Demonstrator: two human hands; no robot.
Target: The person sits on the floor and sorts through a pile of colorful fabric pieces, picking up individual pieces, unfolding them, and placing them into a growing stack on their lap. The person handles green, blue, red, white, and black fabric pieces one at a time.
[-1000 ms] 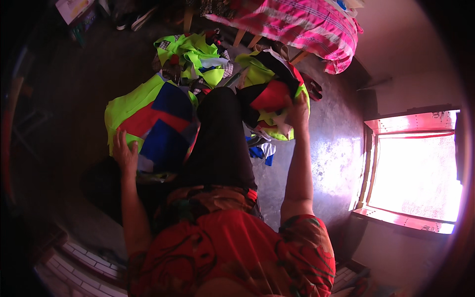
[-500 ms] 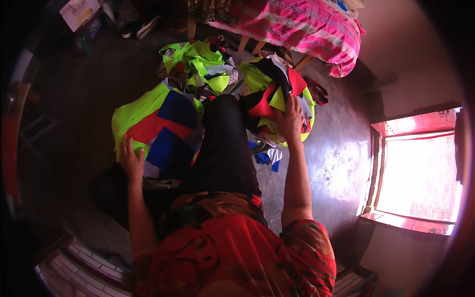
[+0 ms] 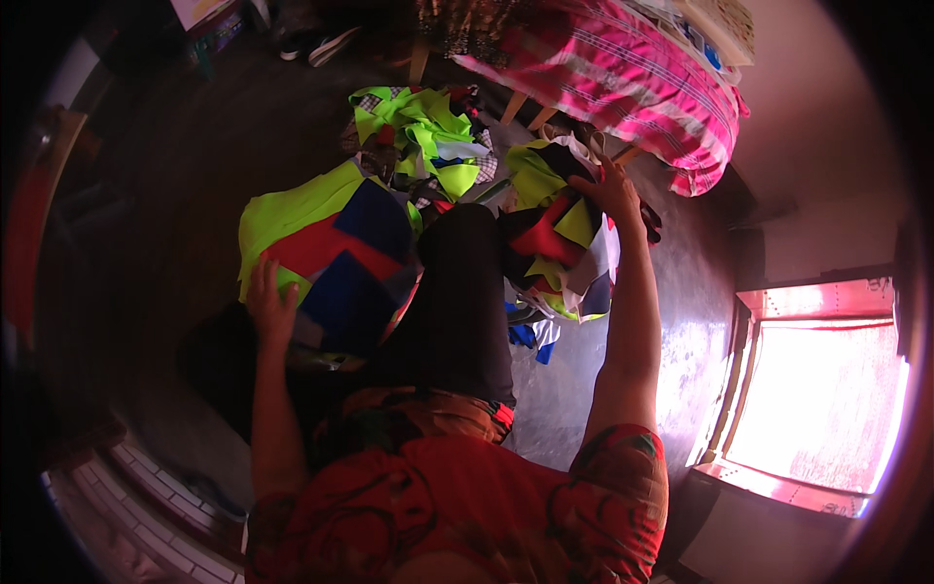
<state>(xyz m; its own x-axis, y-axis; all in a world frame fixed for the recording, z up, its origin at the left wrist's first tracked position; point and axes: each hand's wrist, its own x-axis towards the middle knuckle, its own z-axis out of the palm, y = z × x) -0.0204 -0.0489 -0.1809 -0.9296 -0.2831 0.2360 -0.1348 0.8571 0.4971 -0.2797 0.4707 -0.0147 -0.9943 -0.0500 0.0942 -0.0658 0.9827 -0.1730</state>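
A rounded patchwork of cloth pieces (image 3: 358, 292) in lime green, red and dark blue lies over my bent left leg. My left hand (image 3: 270, 300) rests on its left edge, fingers stretched out. To the right of my raised knee stands a heap of cloth scraps (image 3: 555, 238) in red, lime, black and pale grey. Over the upper right of this heap is my right hand (image 3: 615, 198), its thumb apart from the fingers. What lies right under that palm is hidden.
Another heap of lime and checked scraps (image 3: 428, 127) lies ahead on the dark floor. Blue and white scraps (image 3: 535, 336) are beside my knee. A pink plaid cloth (image 3: 623, 83) hangs over furniture at the far right. Shoes (image 3: 331, 47) sit far left; a bright window (image 3: 817, 404) is at right.
My right hand has moved up and right across the scrap heap, and the scraps there have shifted. My left hand stays on the patchwork. The whole view has turned slightly.
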